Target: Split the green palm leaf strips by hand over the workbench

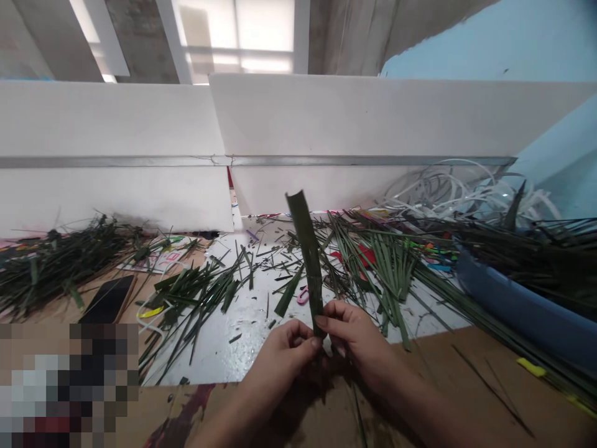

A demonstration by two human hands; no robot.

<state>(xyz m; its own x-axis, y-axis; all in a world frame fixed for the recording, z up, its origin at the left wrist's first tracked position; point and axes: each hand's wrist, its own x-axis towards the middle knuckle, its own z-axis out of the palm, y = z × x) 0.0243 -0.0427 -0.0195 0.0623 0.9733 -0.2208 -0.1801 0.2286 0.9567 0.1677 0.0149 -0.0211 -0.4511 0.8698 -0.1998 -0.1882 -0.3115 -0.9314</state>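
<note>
A broad dark green leaf strip (308, 249) stands nearly upright in front of me, its cut top leaning slightly left. My left hand (296, 348) pinches it near the lower end, thumb against the leaf. Just to the right, my right hand (347, 326) grips the same strip between thumb and fingers. The leaf's bottom end is partly hidden by my fingers. Behind it on the white sheet (252, 348) lie a short leaf piece (289, 292) and pink-handled scissors (303, 295), mostly covered.
Piles of cut leaves (69, 255) lie at left, near a phone (108, 300). A fanned leaf bundle (392, 261) rests right of centre. A blue basin (522, 305) full of leaves stands at right, below coiled white straps (457, 193). White panels (373, 118) close off the back.
</note>
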